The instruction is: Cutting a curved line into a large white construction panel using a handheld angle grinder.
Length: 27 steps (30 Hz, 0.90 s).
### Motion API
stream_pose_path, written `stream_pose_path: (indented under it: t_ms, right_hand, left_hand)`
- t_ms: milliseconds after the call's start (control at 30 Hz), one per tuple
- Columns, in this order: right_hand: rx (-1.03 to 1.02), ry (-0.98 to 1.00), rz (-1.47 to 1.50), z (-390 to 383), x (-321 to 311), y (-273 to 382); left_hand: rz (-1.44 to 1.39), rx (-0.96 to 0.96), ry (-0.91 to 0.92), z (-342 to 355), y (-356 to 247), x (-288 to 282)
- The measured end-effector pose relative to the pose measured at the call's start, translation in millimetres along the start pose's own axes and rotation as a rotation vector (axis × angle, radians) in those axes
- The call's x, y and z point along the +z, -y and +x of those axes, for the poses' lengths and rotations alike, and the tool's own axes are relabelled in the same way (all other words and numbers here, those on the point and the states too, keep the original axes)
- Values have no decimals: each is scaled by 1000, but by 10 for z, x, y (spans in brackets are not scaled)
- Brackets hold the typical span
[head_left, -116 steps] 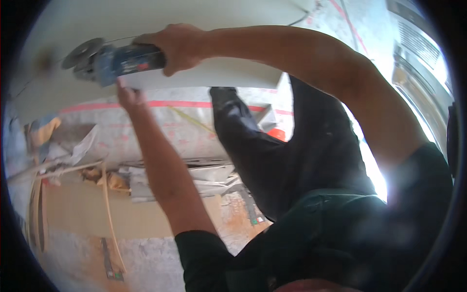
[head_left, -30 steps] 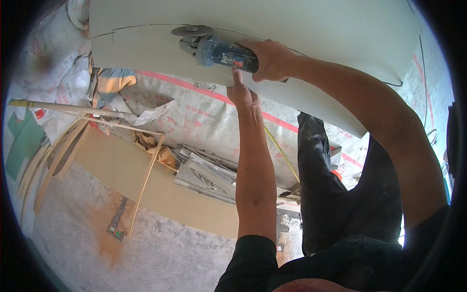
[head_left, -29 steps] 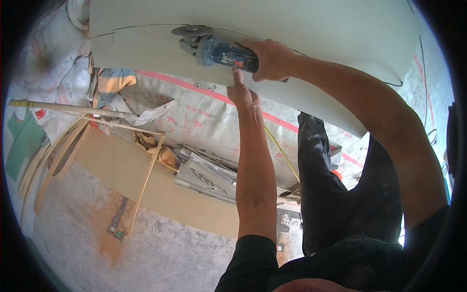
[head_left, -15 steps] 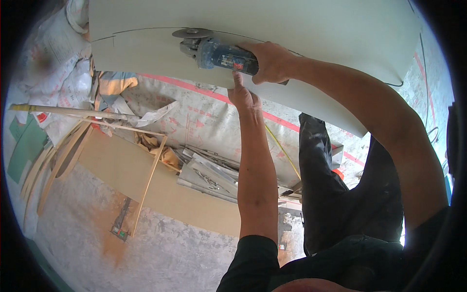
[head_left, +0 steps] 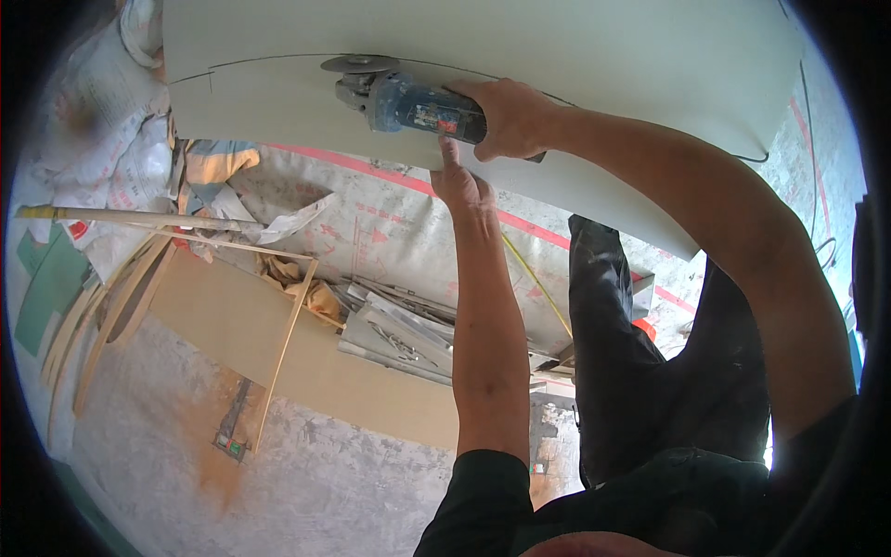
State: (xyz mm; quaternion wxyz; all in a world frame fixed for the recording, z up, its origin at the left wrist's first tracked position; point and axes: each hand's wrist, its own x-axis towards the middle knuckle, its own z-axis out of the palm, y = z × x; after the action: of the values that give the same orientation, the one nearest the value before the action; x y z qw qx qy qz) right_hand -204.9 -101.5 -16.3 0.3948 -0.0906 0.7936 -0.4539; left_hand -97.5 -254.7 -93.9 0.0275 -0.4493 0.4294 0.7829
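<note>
My right hand (head_left: pixel 513 119) is closed around the rear body of a blue angle grinder (head_left: pixel 418 104). The grinder lies sideways over a large pale board (head_left: pixel 650 70), with its cutting disc (head_left: pixel 360 64) at the left end. A dark curved line is drawn across the board, and the disc's far rim sits at that line. On the board's near edge is my left hand (head_left: pixel 461 184), gripping it with the thumb on top, pointing up to the grinder's underside. Its other fingers are hidden beneath the board. Whether the disc spins, I cannot tell.
White sacks (head_left: pixel 121 148) are heaped at the left beside wooden strips (head_left: pixel 121 311). Metal profiles (head_left: pixel 399 330) lie in a pile below the board. A black cord (head_left: pixel 810 148) runs at the right. A yellow strip (head_left: pixel 536 283) crosses the printed floor sheeting (head_left: pixel 371 209).
The board, grinder and both hands appear slightly further left in the picture. Disc and drawn line keep about the same relation, and both grips are unchanged.
</note>
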Motion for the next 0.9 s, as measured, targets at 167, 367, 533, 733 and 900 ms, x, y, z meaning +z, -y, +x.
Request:
stream_pose_path:
  t_ms: [167,367,533,733,900]
  right_hand:
    - [-12,-14,-16,14,7,-2]
    - [-30,-17,38,40,55,44]
    - [-2,-29,-24,61,79,39]
    - [-9,4,-28,53,61,82]
    - [-12,-12,10,64,99,28]
  left_hand:
    - [3,17,22,-76,13,62]
    - [-19,12,-63,-72,19,12]
    - [-18,-16,-39,-94,89,13]
    - [-4,19,-24,-79,117,-50]
    - [-12,18,-27,-99,133,-30]
